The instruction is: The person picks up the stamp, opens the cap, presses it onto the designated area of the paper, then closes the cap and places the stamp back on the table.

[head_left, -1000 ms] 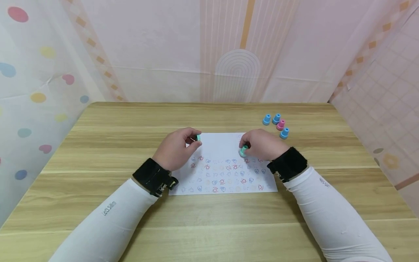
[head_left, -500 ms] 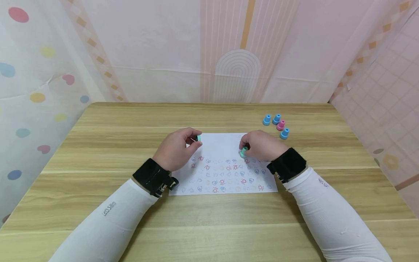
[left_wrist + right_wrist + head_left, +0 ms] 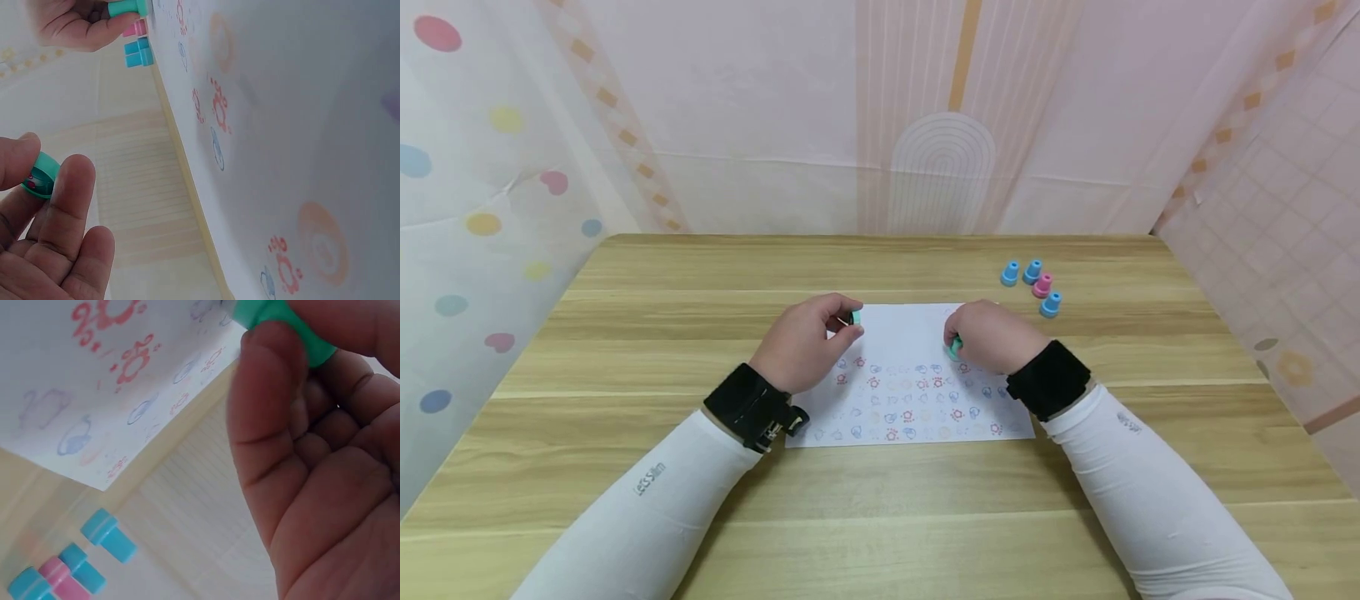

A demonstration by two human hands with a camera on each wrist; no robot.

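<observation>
At the sheet's [image 3: 910, 375] far left edge, the left hand [image 3: 805, 342] pinches a green cap [image 3: 853, 317] between thumb and fingers. Toward the sheet's right, the right hand [image 3: 992, 335] grips a green stamp [image 3: 955, 347] pressed onto the paper. Beyond the sheet's right corner, 4 small stamps [image 3: 1032, 285] stand on the tabletop [image 3: 625, 333].

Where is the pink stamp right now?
In the head view the pink stamp stands far right on the table, among three blue stamps, beyond the paper.

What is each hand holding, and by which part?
Left hand pinches a green cap by its rim. Right hand grips a green stamp around its body.
</observation>
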